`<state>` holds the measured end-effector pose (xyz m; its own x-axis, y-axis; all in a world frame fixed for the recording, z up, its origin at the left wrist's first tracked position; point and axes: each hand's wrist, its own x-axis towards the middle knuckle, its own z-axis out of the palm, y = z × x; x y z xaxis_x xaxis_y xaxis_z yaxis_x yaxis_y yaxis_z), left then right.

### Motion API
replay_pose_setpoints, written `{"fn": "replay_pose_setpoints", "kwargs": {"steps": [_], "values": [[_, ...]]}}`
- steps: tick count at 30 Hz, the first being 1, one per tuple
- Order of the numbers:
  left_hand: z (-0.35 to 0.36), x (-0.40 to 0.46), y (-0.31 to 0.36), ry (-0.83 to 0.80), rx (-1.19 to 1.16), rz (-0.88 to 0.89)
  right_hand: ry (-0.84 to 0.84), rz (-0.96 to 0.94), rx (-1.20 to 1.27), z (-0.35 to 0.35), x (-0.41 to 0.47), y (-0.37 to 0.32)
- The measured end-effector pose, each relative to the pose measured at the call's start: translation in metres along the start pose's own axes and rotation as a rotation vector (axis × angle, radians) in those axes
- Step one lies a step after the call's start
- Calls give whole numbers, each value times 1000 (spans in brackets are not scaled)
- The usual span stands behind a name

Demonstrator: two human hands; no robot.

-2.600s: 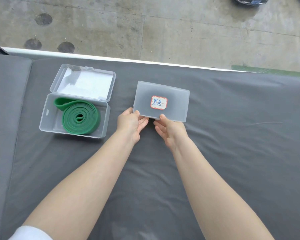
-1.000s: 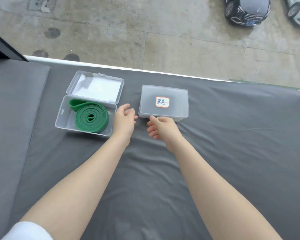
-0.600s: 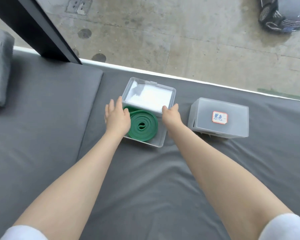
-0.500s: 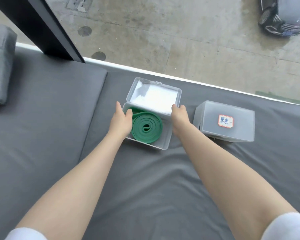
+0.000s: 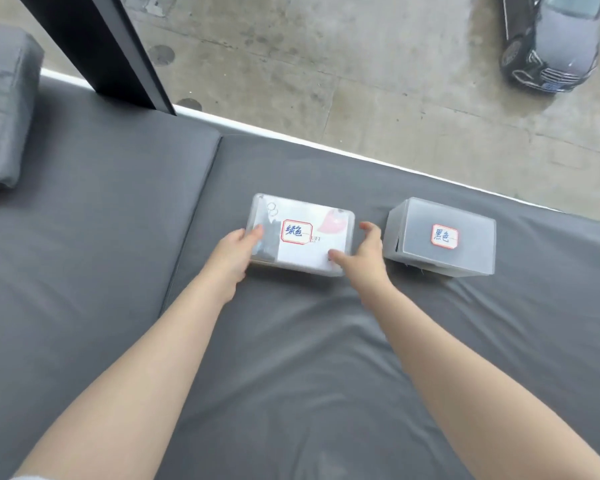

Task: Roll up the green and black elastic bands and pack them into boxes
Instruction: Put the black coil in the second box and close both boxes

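Note:
A clear plastic box [image 5: 312,258] with a red-framed label lies lid-down-shut on the grey cushion, so the green band inside is hidden. My left hand [image 5: 234,252] holds its left end, thumb on the lid and fingers out of sight. My right hand [image 5: 366,258] is at its right end: the thumb touches the lid's near right corner and the fingers spread loosely beside the box. A second, frosted box [image 5: 465,254] with its own label stands closed just to the right. No black band is visible.
The boxes sit on a dark grey cushion [image 5: 291,358] near its far edge, beyond which is concrete ground and a parked car [image 5: 551,43]. A seam splits off a left cushion, with a grey pillow [image 5: 4,109] and a black post [image 5: 118,53] at far left.
The lid of the left box, open with the green roll showing, is now shut. Both hands moved from the frosted box to this one, and the view shifted left.

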<state>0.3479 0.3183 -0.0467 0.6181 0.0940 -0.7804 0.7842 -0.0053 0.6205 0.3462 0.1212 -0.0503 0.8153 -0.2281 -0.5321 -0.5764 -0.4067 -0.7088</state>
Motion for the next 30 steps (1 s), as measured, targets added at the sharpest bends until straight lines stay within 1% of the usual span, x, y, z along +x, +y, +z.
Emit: {"fn": "replay_pose_setpoints", "kwargs": {"steps": [1,2,4,6,7,9,12,14,16,17,18,20,21,22,23,24,25,26,27,29,30], "values": [[4,-2,-8,46,20,48,-34,87,22,4,-6,6],[9,-3,-15,96,-12,81,-84,189,91,9,-10,13],[13,-3,-25,171,-169,80,-150,349,306,18,-16,22],[16,-1,-30,186,-361,8,-99,354,497,24,-15,30],[19,1,-31,178,-457,-33,-60,327,536,26,-13,35],[25,2,-34,173,-578,-66,-19,289,511,29,-11,40],[32,4,-36,197,-632,-54,-2,281,439,33,-6,45],[33,5,-37,198,-646,-67,-28,251,412,32,-9,45],[37,4,-40,160,-686,-111,-42,177,287,22,-15,45],[40,2,-39,128,-719,-136,-7,109,172,12,-19,45],[44,0,-36,100,-744,-144,87,17,36,0,-22,47],[54,-5,-29,73,-765,-139,385,-145,-187,-32,-24,51],[59,-7,-26,88,-767,-143,530,-148,-221,-49,-21,56],[64,-8,-25,118,-762,-149,650,-85,-181,-67,-17,61],[69,-9,-24,151,-755,-152,738,28,-88,-83,-11,68],[74,-11,-23,180,-750,-149,776,154,23,-98,-7,73],[79,-12,-22,200,-757,-144,766,257,122,-109,-3,79],[84,-13,-21,211,-774,-133,713,321,216,-119,0,85],[90,-14,-20,213,-791,-116,630,343,327,-127,4,91],[102,-14,-19,202,-805,-88,448,337,601,-136,11,99],[108,-13,-18,192,-808,-77,392,317,717,-139,13,99]]}}
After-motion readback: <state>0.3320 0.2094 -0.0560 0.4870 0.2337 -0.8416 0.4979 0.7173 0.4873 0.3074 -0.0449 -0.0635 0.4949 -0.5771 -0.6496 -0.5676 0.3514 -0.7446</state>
